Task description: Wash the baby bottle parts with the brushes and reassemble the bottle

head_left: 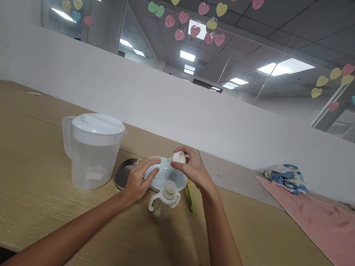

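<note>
Between the thumb and fingers of my right hand [192, 168] is a small white bottle cap [179, 157], tipped with its round opening toward me, above a pale blue plate [163, 183]. My left hand [140, 180] is over the plate's left side, fingers stretched out and thumb apart, holding nothing; I cannot tell if it touches the plate. In front of the plate, a clear baby bottle [163, 208] with two white handles stands upright and uncapped. A shallow metal dish [122, 173] lies left of the plate, partly hidden by my left hand.
A large translucent pitcher [93, 159] with a white lid stands at left. Right of the plate lies a green utensil [190, 196]. A pink cloth [325, 228] covers the table's right side, with a crumpled blue-and-white cloth [287, 177] behind it. A white wall [169, 104] borders the back.
</note>
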`<control>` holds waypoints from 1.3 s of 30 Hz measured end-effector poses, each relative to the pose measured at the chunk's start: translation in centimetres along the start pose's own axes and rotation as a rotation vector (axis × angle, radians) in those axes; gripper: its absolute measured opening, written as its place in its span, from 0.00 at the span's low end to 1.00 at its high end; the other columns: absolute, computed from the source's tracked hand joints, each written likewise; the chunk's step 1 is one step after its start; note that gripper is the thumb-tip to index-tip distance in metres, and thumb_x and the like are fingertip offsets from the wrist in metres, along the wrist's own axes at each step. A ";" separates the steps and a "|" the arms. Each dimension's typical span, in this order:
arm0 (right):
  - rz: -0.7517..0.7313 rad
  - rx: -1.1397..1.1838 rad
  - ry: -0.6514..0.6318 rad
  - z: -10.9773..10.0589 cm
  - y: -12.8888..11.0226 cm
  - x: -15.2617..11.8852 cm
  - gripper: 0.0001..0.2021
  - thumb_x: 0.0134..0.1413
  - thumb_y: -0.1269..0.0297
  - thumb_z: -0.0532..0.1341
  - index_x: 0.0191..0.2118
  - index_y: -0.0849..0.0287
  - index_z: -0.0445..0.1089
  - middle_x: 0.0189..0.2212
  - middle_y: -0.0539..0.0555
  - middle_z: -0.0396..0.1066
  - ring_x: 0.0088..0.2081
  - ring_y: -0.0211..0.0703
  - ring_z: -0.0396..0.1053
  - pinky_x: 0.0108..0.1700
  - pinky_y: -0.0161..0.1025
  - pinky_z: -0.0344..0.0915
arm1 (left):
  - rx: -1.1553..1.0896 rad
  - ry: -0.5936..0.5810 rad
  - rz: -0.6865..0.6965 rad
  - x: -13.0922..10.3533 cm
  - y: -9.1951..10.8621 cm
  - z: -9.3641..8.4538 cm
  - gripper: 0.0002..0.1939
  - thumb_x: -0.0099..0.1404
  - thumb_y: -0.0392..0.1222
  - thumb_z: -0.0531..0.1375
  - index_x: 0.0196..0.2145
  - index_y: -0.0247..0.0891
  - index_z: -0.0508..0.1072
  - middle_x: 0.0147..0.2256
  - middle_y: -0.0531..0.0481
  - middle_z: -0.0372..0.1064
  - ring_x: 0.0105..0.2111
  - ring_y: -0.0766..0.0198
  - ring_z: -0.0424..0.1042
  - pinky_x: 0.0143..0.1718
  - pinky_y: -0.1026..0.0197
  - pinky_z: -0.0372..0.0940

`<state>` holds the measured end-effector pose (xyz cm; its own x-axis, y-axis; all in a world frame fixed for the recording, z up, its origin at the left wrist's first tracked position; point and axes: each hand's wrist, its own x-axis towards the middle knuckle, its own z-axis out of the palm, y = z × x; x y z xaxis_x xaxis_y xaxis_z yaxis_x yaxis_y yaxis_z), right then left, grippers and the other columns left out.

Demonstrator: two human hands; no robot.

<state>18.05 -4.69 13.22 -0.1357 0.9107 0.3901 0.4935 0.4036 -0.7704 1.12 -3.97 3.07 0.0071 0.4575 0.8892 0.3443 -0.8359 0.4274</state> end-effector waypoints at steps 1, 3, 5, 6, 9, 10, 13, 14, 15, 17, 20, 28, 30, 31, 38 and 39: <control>0.027 0.056 0.053 -0.1 0.4 -0.3 0.19 0.35 0.65 0.66 0.40 0.57 0.70 0.34 0.50 0.69 0.35 0.40 0.66 0.37 0.37 0.62 | -0.026 -0.025 -0.026 -0.2 -0.1 0.1 0.08 0.65 0.39 0.52 0.38 0.38 0.70 0.42 0.46 0.70 0.45 0.61 0.68 0.47 0.58 0.61; 0.090 0.189 0.110 0.0 1.5 -1.0 0.19 0.38 0.61 0.65 0.41 0.60 0.70 0.31 0.52 0.70 0.34 0.42 0.67 0.38 0.38 0.63 | -0.089 -0.068 -0.079 -0.8 -0.3 0.4 0.09 0.65 0.41 0.52 0.34 0.37 0.70 0.41 0.46 0.70 0.44 0.61 0.68 0.47 0.57 0.61; 0.096 0.302 0.178 0.8 2.9 -1.8 0.18 0.40 0.55 0.64 0.37 0.62 0.71 0.30 0.53 0.71 0.34 0.43 0.68 0.38 0.39 0.63 | -0.154 -0.114 -0.127 -1.5 -0.3 0.8 0.11 0.66 0.42 0.50 0.32 0.37 0.69 0.38 0.46 0.70 0.42 0.61 0.69 0.45 0.57 0.61; 0.068 0.339 0.231 1.4 3.7 -2.3 0.18 0.40 0.53 0.65 0.35 0.62 0.71 0.31 0.54 0.72 0.35 0.43 0.68 0.39 0.39 0.64 | -0.180 -0.141 -0.148 -1.8 -0.2 1.0 0.12 0.66 0.43 0.49 0.33 0.37 0.69 0.38 0.46 0.70 0.42 0.61 0.69 0.45 0.57 0.62; 0.039 0.412 0.337 3.7 6.0 -3.6 0.19 0.41 0.51 0.63 0.36 0.61 0.71 0.35 0.56 0.72 0.38 0.45 0.69 0.42 0.41 0.64 | -0.202 -0.257 -0.145 -2.8 0.0 1.4 0.15 0.65 0.46 0.51 0.45 0.37 0.65 0.43 0.43 0.68 0.43 0.59 0.68 0.45 0.55 0.62; 0.013 0.403 0.363 4.5 6.8 -4.1 0.19 0.42 0.51 0.63 0.36 0.61 0.71 0.36 0.56 0.72 0.39 0.45 0.68 0.43 0.42 0.64 | -0.184 -0.300 -0.127 -3.1 0.0 1.6 0.20 0.62 0.48 0.54 0.49 0.36 0.62 0.44 0.42 0.67 0.43 0.57 0.68 0.45 0.54 0.62; -0.074 0.285 0.429 6.2 8.5 -5.5 0.16 0.48 0.53 0.60 0.37 0.60 0.70 0.36 0.56 0.72 0.40 0.45 0.68 0.45 0.41 0.63 | -0.085 -0.361 -0.096 -3.9 -0.4 2.1 0.30 0.55 0.49 0.60 0.52 0.36 0.57 0.43 0.42 0.67 0.42 0.55 0.68 0.44 0.52 0.63; -0.107 0.234 0.447 6.5 8.8 -6.0 0.15 0.50 0.54 0.59 0.38 0.60 0.69 0.36 0.55 0.71 0.40 0.45 0.68 0.45 0.41 0.63 | -0.058 -0.358 -0.107 -4.1 -0.5 2.2 0.31 0.55 0.49 0.61 0.53 0.35 0.56 0.42 0.43 0.67 0.41 0.55 0.68 0.44 0.52 0.63; -0.139 0.186 0.463 6.8 9.1 -6.5 0.14 0.51 0.55 0.58 0.38 0.60 0.69 0.36 0.55 0.71 0.40 0.45 0.67 0.44 0.41 0.63 | -0.042 -0.350 -0.119 -4.3 -0.7 2.4 0.31 0.55 0.48 0.61 0.53 0.35 0.56 0.41 0.43 0.67 0.40 0.56 0.68 0.43 0.52 0.63; -0.203 0.101 0.484 7.0 9.3 -7.2 0.13 0.53 0.58 0.55 0.40 0.60 0.68 0.36 0.55 0.70 0.40 0.45 0.67 0.44 0.42 0.63 | -0.038 -0.322 -0.131 -4.5 -0.8 2.6 0.31 0.55 0.48 0.60 0.53 0.35 0.55 0.40 0.44 0.66 0.39 0.58 0.68 0.43 0.53 0.64; -0.315 -0.009 0.467 7.1 9.1 -7.6 0.11 0.51 0.62 0.55 0.40 0.60 0.67 0.36 0.56 0.69 0.40 0.46 0.66 0.44 0.42 0.62 | -0.049 -0.287 -0.097 -4.6 -0.8 2.8 0.29 0.56 0.47 0.59 0.52 0.34 0.56 0.40 0.44 0.64 0.38 0.59 0.68 0.41 0.55 0.65; -0.374 -0.057 0.441 6.9 8.8 -7.5 0.11 0.51 0.62 0.55 0.39 0.59 0.66 0.36 0.54 0.68 0.40 0.46 0.65 0.44 0.43 0.60 | 0.014 -0.295 -0.021 -4.3 -0.5 2.4 0.23 0.57 0.46 0.58 0.49 0.36 0.61 0.41 0.44 0.66 0.41 0.56 0.67 0.44 0.53 0.63; -0.353 -0.017 0.467 7.0 8.9 -7.6 0.10 0.53 0.61 0.54 0.38 0.58 0.67 0.35 0.54 0.68 0.40 0.45 0.65 0.44 0.42 0.60 | 0.018 -0.298 -0.039 -4.4 -0.4 2.4 0.24 0.56 0.46 0.58 0.49 0.36 0.60 0.41 0.44 0.66 0.40 0.56 0.67 0.44 0.53 0.63; -0.331 0.006 0.485 7.1 8.9 -7.6 0.09 0.53 0.60 0.54 0.37 0.58 0.67 0.34 0.54 0.68 0.39 0.45 0.66 0.44 0.41 0.60 | 0.013 -0.301 -0.049 -4.4 -0.4 2.4 0.25 0.56 0.46 0.58 0.50 0.36 0.60 0.41 0.44 0.67 0.40 0.57 0.67 0.43 0.53 0.63; -0.185 0.201 0.478 7.9 8.9 -7.1 0.10 0.52 0.61 0.53 0.34 0.59 0.68 0.33 0.53 0.69 0.38 0.43 0.65 0.41 0.37 0.61 | -0.053 -0.298 -0.045 -4.4 -0.3 2.7 0.28 0.55 0.42 0.57 0.53 0.35 0.57 0.44 0.42 0.65 0.38 0.59 0.68 0.42 0.54 0.65; -0.165 0.241 0.469 7.9 8.9 -6.9 0.10 0.51 0.62 0.52 0.34 0.59 0.69 0.32 0.53 0.69 0.37 0.43 0.65 0.40 0.37 0.61 | -0.059 -0.291 -0.038 -4.5 -0.3 2.7 0.28 0.55 0.42 0.57 0.53 0.34 0.57 0.45 0.41 0.64 0.38 0.59 0.68 0.42 0.54 0.65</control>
<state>16.57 -6.72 -0.31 0.2298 0.7188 0.6561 0.2795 0.5970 -0.7520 3.54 -4.98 -1.45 0.2671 0.5497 0.7915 0.2947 -0.8286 0.4760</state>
